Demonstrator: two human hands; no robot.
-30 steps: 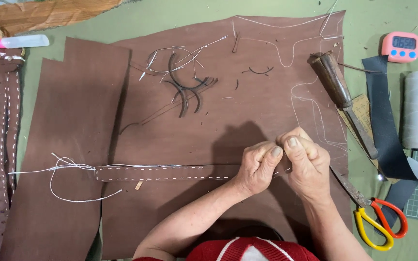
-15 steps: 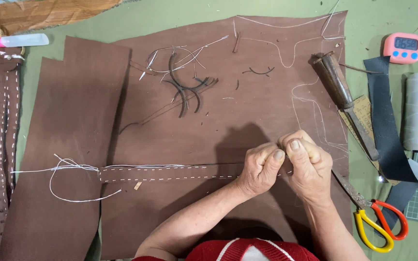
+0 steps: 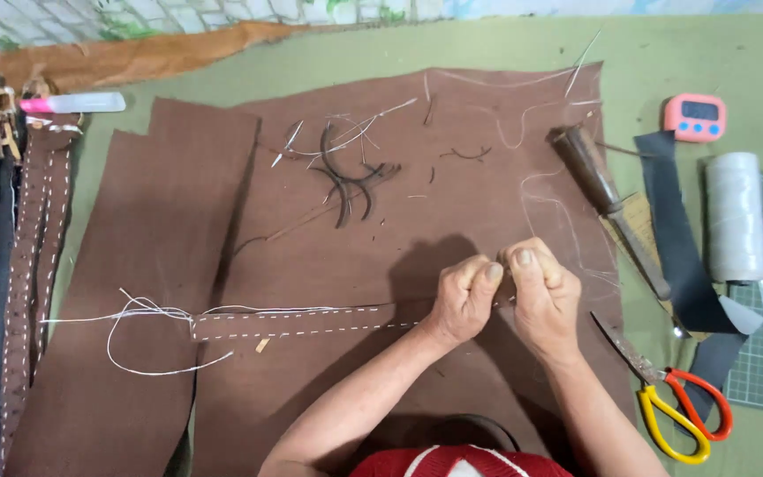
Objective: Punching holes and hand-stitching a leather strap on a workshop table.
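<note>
While I look down from the head camera, my left hand (image 3: 465, 299) and my right hand (image 3: 540, 291) sit knuckle to knuckle, both curled into tight fists around the right end of the brown leather strap (image 3: 302, 321). My thumbs press on top; whatever I pinch between them — perhaps a needle — is too small to tell. From my fists the strap runs left across the large brown leather sheet (image 3: 381, 238), flat, with two rows of white stitches along it. At its far left end loose white thread (image 3: 147, 340) loops off over a second brown sheet.

Above my hands lie curved dark leather offcuts (image 3: 351, 181) among thread scraps. Right of my right hand a wooden-handled awl (image 3: 607, 203) lies slanted, and just below it red-and-yellow scissors (image 3: 673, 406) rest on the green table (image 3: 682, 71). Farther right stand a black strip (image 3: 677, 238), a spool of white thread (image 3: 735, 216) and a pink timer (image 3: 694, 117). Stitched straps (image 3: 11, 265) lie along the left edge.
</note>
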